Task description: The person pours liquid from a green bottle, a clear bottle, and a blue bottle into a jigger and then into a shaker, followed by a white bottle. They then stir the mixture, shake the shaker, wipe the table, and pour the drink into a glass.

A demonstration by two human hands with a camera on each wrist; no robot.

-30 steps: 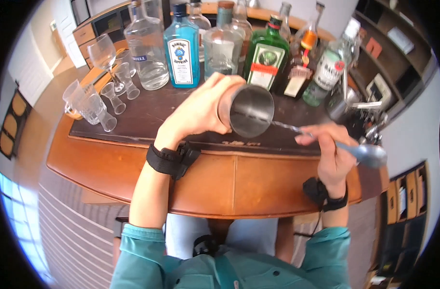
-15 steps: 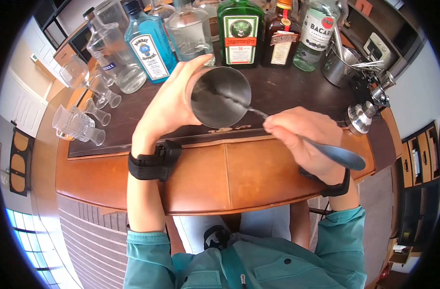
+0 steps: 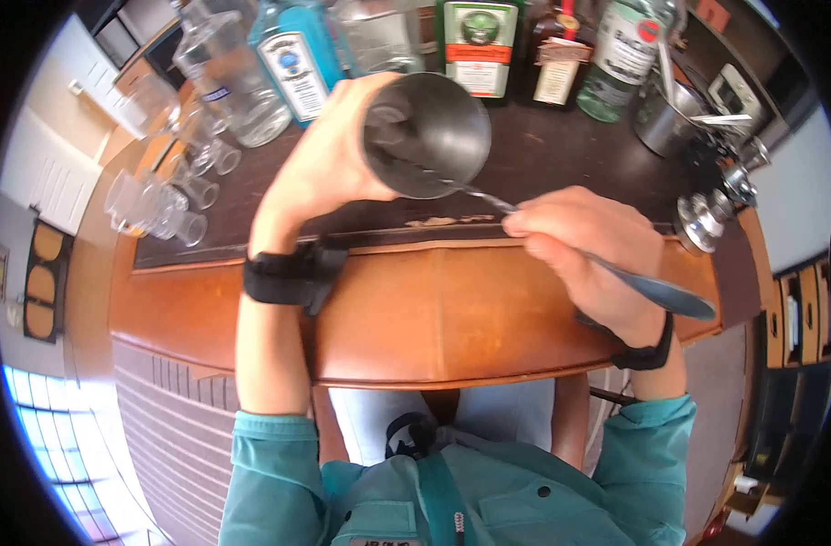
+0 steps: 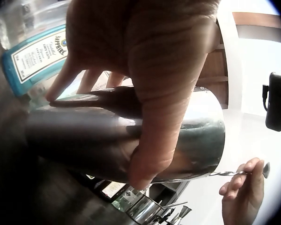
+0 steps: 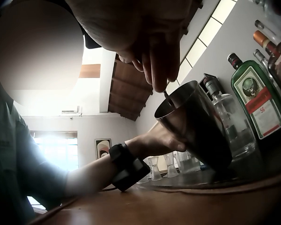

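My left hand (image 3: 324, 150) grips a metal shaker tin (image 3: 429, 136) round its side, thumb on one side and fingers on the other. The tin leans with its mouth toward me, and its lower end is close over the dark tabletop in the right wrist view. A bar spoon (image 3: 661, 293) is pinched in my right hand (image 3: 602, 255), just right of the tin. Its twisted stem runs past the rim into the tin, while the spoon's bowl sticks out behind the hand. The stem's far end is hard to make out inside.
Behind the tin stand a blue gin bottle (image 3: 297, 68), a green Jägermeister bottle (image 3: 477, 45) and a Bacardi bottle (image 3: 620, 64), among others. Several small glasses (image 3: 156, 205) are at left. A metal container of bar tools (image 3: 665, 123) and jiggers (image 3: 702, 223) stand at right.
My right hand has come closer to the tin and rolled over, its back now facing up, still holding the spoon. The tin's mouth has turned more toward me. The head view has shifted.
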